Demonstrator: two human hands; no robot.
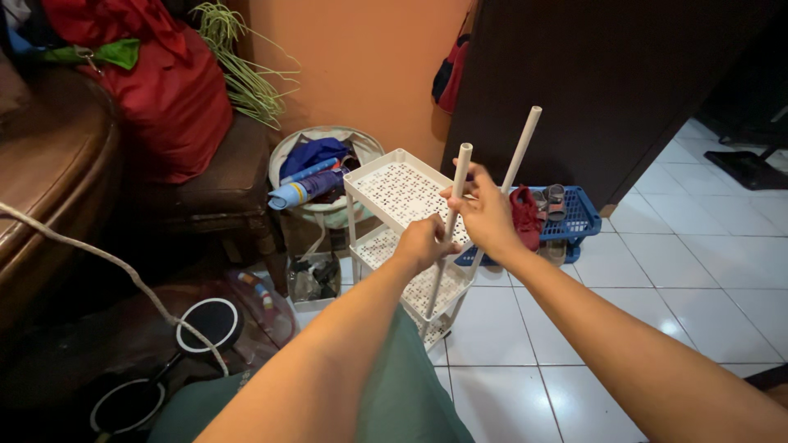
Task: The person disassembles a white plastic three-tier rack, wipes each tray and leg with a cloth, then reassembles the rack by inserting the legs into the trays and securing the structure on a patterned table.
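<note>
Left hand [423,242] closed around white tube [451,215], upright over white plastic shelf rack [396,190] on tiled floor [657,271]. Right hand [486,215] pinching same tube higher up, just beside second white tube [520,148]. Blue shoe rack [579,215] behind.

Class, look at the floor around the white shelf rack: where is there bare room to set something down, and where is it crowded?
Bare white floor tiles lie right of the white rack and in front of the blue shoe rack. Left of the rack is crowded: laundry basket, brown chair.
</note>
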